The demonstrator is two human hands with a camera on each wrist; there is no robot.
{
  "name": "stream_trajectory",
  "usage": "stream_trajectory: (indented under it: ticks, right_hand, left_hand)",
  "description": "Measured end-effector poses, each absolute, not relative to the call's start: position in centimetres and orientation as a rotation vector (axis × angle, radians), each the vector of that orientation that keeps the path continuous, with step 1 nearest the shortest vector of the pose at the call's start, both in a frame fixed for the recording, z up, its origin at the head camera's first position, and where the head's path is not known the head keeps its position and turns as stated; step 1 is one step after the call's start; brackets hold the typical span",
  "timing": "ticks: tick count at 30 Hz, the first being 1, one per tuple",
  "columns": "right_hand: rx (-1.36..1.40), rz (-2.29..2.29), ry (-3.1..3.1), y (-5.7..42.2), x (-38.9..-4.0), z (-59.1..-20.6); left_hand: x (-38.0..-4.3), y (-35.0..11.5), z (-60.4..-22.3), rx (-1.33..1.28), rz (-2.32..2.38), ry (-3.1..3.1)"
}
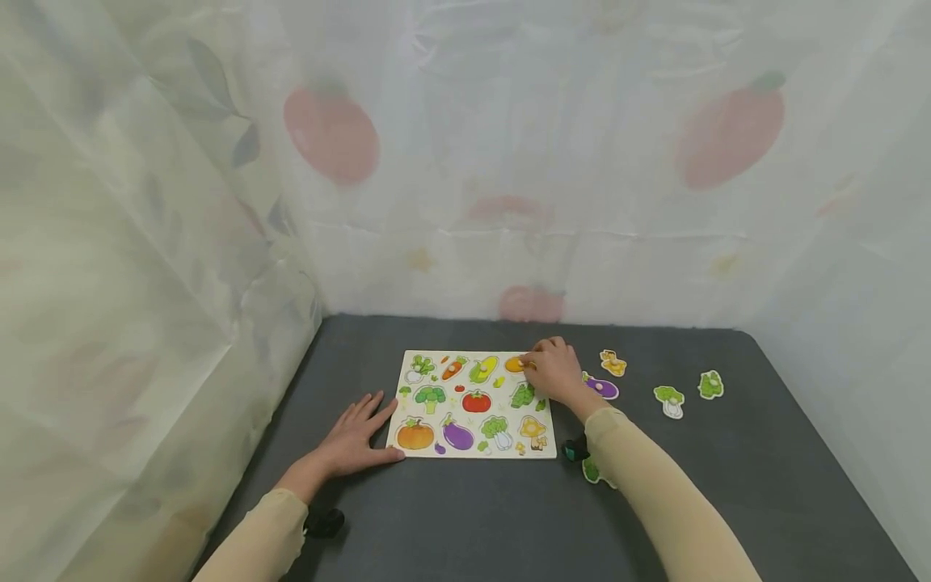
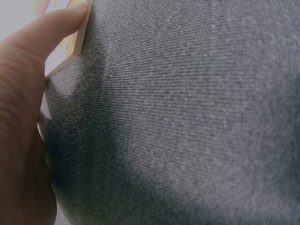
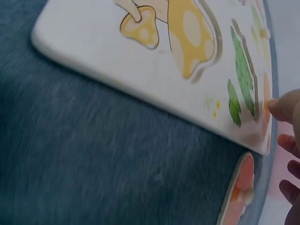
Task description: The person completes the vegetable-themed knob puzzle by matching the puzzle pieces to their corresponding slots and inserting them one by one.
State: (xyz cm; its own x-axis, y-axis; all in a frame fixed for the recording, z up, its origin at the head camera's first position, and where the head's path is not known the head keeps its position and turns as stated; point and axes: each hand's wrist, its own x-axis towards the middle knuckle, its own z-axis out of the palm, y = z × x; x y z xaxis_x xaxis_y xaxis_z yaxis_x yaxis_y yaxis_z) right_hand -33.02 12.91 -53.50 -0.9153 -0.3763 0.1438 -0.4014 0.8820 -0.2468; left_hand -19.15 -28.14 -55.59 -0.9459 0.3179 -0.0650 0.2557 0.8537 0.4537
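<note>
A white vegetable puzzle board point(image 1: 436, 451) lies flat on the dark table. My left hand point(image 1: 354, 440) is spread at its left side, with the thumb on the near left corner and the fingertips at the left edge. In the left wrist view, the thumb point(image 2: 56, 28) overlaps the board's corner. At the far right corner of the board, my right hand point(image 1: 556, 370) pinches an orange puzzle piece point(image 1: 513, 364) lying in its place there. The right wrist view shows a fingertip right at the orange piece point(image 3: 266, 104), the other fingers curled below.
Loose pieces lie right of the board: an eggplant point(image 1: 604, 389) near my right wrist, an orange-yellow one point(image 1: 613, 363), a leafy cabbage point(image 1: 669, 402) and a green one point(image 1: 711, 385). Another green piece point(image 1: 592, 470) is partly hidden under my right sleeve. Patterned curtains point(image 1: 465, 162) stand behind and beside the table.
</note>
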Motion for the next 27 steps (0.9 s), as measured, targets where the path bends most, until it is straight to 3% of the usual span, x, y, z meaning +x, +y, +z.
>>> stream_trajectory:
  ticks: [12,27]
  right_hand:
    - [0.567,0.685,-2.882,16.8,-32.6,-50.7]
    - [0.788,0.736,-2.82,21.4,-28.4,-49.5]
  left_hand:
    - [-19.5,-28.4,-56.3,0.446,0.639,2.896]
    - [-19.3,-28.0,-54.8,0.415,0.571,2.866]
